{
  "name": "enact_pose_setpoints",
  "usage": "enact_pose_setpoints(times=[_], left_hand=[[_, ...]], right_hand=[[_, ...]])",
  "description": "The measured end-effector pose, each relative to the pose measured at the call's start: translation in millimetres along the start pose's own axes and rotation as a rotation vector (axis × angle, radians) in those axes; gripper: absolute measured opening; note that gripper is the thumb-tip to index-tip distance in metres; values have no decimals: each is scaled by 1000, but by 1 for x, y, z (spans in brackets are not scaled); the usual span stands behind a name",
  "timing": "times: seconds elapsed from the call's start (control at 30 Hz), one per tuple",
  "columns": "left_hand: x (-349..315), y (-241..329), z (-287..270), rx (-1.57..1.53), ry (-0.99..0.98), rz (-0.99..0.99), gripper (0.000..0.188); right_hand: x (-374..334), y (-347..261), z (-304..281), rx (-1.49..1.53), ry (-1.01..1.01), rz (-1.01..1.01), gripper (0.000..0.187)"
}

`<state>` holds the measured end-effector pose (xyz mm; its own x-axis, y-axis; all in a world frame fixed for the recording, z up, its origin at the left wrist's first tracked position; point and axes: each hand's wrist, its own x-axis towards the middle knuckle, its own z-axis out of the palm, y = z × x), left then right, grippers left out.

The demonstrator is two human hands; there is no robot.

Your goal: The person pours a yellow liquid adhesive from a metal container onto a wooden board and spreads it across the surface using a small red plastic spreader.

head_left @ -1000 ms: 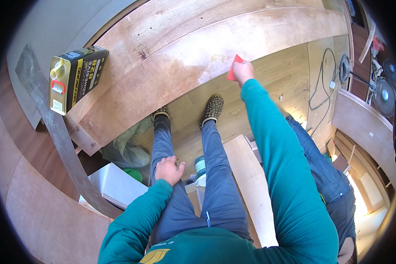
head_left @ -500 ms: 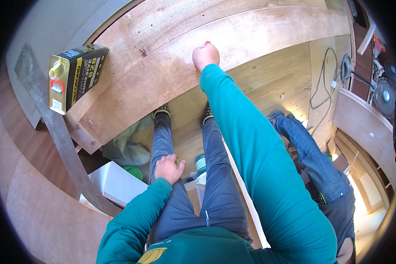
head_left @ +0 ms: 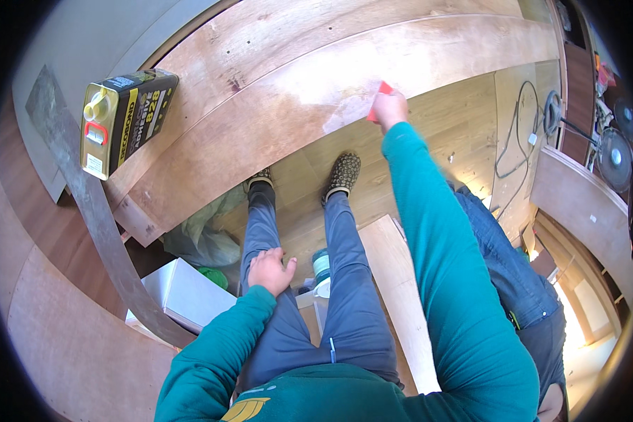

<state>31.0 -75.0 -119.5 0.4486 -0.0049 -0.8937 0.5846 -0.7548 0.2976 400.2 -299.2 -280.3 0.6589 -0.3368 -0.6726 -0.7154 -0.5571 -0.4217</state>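
Observation:
My right hand (head_left: 390,110) is closed on a flat orange-red spreader (head_left: 381,93), whose edge meets the wooden board (head_left: 274,116) close to its near edge. A shiny wet patch (head_left: 323,81) covers the board left of the spreader. Lying flat on my left thigh, my left hand (head_left: 271,270) is empty with its fingers apart. A rectangular adhesive can (head_left: 128,123) with a gold top, a yellowish spout and a red handle is at the board's left end.
A long grey metal strip (head_left: 95,204) curves along the left side. Below it sits a white box (head_left: 186,292). Another person in jeans (head_left: 503,253) is low on the right. A black cable (head_left: 517,133) lies on the floor; a light plank (head_left: 397,281) is beside my right leg.
My right hand has swept to the right and slightly nearer with the spreader, which shows more now. The wet patch is in plain view. My left hand has stayed on the thigh.

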Motion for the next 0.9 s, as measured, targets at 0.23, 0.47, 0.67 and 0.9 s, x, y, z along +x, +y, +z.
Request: enact_pose_setpoints(times=[0.23, 0.47, 0.67, 0.9], left_hand=[[1, -1, 8, -3, 2, -6, 43], [0, -1, 7, -21, 17, -14, 42], [0, -3, 8, -29, 9, -25, 42], [1, 0, 12, -44, 24, -30, 42]], right_hand=[[-86, -36, 67, -717, -171, -410, 29], [-50, -56, -2, -964, -53, -749, 36], [-27, -23, -2, -1079, -42, -1085, 36], [-42, 11, -20, -1121, -137, -985, 36]])
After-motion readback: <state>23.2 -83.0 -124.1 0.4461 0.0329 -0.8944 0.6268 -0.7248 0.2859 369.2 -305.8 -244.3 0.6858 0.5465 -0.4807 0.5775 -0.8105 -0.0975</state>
